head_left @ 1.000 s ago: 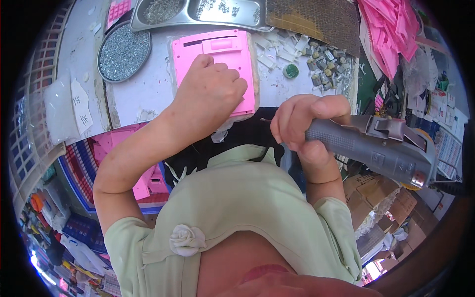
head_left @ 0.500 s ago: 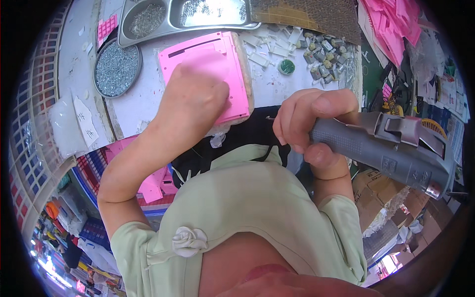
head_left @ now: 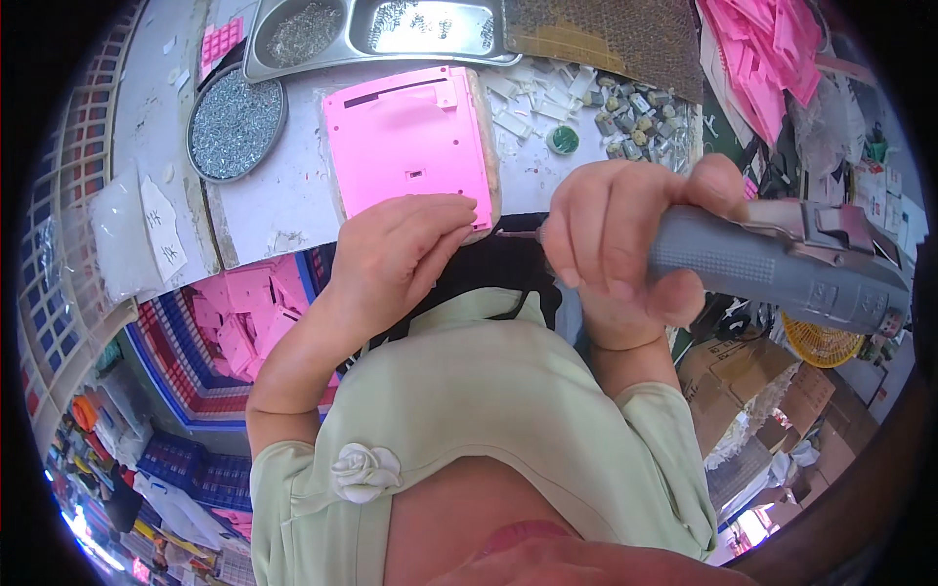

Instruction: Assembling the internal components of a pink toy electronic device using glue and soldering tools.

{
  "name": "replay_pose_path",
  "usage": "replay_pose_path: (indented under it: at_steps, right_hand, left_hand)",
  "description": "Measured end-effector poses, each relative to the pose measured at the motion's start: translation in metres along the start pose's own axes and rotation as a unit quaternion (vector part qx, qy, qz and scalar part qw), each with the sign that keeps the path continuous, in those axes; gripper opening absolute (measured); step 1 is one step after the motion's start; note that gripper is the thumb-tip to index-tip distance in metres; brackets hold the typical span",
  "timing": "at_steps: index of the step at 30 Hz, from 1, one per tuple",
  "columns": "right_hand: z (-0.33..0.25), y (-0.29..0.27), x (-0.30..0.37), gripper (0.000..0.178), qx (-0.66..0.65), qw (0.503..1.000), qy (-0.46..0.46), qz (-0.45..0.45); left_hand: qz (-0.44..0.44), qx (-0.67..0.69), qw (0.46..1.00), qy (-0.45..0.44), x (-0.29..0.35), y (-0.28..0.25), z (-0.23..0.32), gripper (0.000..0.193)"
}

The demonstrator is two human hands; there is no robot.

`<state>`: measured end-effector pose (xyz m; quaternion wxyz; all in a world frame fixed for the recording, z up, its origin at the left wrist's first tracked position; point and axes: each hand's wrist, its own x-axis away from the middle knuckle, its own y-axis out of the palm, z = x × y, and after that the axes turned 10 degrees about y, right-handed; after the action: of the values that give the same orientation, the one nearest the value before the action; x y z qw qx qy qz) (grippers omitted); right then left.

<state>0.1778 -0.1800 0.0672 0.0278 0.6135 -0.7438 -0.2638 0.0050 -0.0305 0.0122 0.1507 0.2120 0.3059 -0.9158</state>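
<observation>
A pink plastic casing point(head_left: 405, 146) with small screw holes lies on a pale padded block at the table's near edge. My left hand point(head_left: 401, 249) rests over its near edge, fingers bent and pressed together, fingertips at the near right corner. Whatever those fingertips hold, if anything, is too small to make out. My right hand point(head_left: 635, 230) is wrapped round a grey electric screwdriver point(head_left: 762, 259). The thin bit point(head_left: 518, 233) points left, just short of the casing's near right corner and apart from it.
A round dish of screws point(head_left: 237, 122) stands left of the casing, a metal compartment tray point(head_left: 342, 61) behind it. Small motors point(head_left: 635, 122), white plastic parts and a green round tub point(head_left: 563, 140) lie to the right. Below the table's left side, a blue crate point(head_left: 181, 391) holds pink parts.
My left hand has drawn back from the middle of the casing to its near right corner. The screwdriver has swung more level, and its bit is nearer that corner.
</observation>
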Motion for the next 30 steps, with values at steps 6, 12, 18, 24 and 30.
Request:
replay_pose_path:
  at_steps: [6,12,18,24,30]
  right_hand:
    - [0.000,0.002,-0.009,0.064,-0.074,0.993,-0.059,-0.065]
    - [-0.003,0.001,-0.011,0.062,-0.055,0.994,-0.041,-0.087]
    - [0.000,0.005,-0.010,0.060,-0.059,0.995,-0.038,-0.078]
    - [0.003,0.009,-0.010,0.058,-0.066,0.995,-0.034,-0.061]
    - [0.006,0.022,-0.006,0.054,-0.032,0.999,-0.016,-0.015]
  left_hand:
    - [0.042,0.141,0.987,-0.064,0.008,0.013,0.007,0.024]
    - [0.027,0.249,0.958,-0.137,0.010,0.013,0.010,0.024]
    - [0.039,0.281,0.951,-0.124,0.011,0.016,0.008,0.021]
    - [0.027,0.191,0.978,-0.081,0.007,0.012,0.008,0.015]
    - [-0.025,0.063,0.998,0.014,0.003,0.005,0.005,0.017]
